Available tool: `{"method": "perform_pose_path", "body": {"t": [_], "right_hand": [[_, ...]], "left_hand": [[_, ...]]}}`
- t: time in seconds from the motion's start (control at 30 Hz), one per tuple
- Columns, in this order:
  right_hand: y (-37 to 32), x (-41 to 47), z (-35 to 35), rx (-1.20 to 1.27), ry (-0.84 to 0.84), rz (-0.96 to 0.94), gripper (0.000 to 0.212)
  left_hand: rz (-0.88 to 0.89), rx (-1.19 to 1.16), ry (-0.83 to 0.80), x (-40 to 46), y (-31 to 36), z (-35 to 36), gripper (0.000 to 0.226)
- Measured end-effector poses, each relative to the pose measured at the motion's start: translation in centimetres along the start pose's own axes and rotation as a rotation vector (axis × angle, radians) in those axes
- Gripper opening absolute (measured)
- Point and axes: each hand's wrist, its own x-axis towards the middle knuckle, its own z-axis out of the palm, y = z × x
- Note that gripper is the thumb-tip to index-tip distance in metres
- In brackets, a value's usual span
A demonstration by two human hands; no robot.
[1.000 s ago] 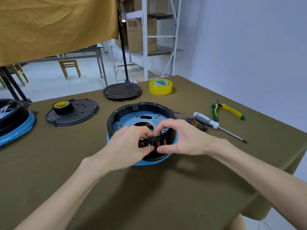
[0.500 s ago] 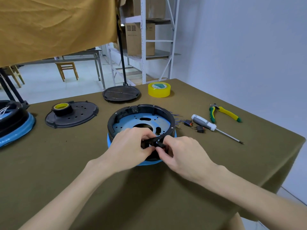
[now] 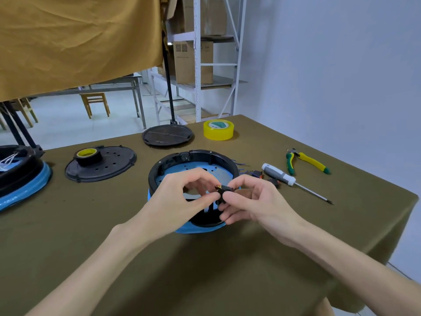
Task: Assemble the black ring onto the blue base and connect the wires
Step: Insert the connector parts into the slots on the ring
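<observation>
Black plastic ring sits on the round blue plastic base near the middle of the olive-green cloth-covered table, its wall rising around the pale blue perforated floor of the base. Above the near side of the ring, both hands meet on a small black connector block with a glint of yellow metal at its top. The left hand pinches the block's left side between thumb and forefinger, the other fingers curled above it. The right hand pinches the block from the right with thumb and forefinger, its lower fingers curled against the ring's near wall. Thin blue wire ends stick out past the ring's far right rim.

Just right of the ring lie small dark connectors with red parts, then a screwdriver with a grey and white handle, its shaft pointing to the right. Beyond it lie pliers with yellow and green grips. At the far edge of the table stands a roll of yellow tape, and to its left lies a round dark disc. Farther left a perforated black round plate carries a small roll of black tape with a yellow core. At the left border sits a second blue base with a black ring, with white wires inside it.
</observation>
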Motion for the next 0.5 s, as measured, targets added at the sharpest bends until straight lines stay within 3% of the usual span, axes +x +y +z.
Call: {"method": "perform_pose_path", "body": {"t": [0.1,0.17,0.23,0.37,0.5], "right_hand": [[-0.3,0.0,-0.1,0.230,-0.080,0.091,0.022],[-0.3,0.2,-0.2,0.251,-0.048,0.072,0.022],[-0.1,0.4,-0.3,0.131,0.016,-0.001,0.026],[0.8,0.5,-0.7,-0.395,0.160,-0.213,0.027],[1.7,0.0,-1.6,-0.564,0.181,-0.325,0.027]], "left_hand": [[0.052,0.029,0.037,0.0,0.1,-0.1,0.018],[0.067,0.065,0.037,0.0,-0.1,-0.3,0.022],[0.037,0.121,0.000,0.0,-0.4,-0.4,0.034],[-0.050,0.259,-0.114,-0.2,-1.1,-0.3,0.053],[-0.148,0.372,-0.187,-0.3,-1.6,0.3,0.057]]}}
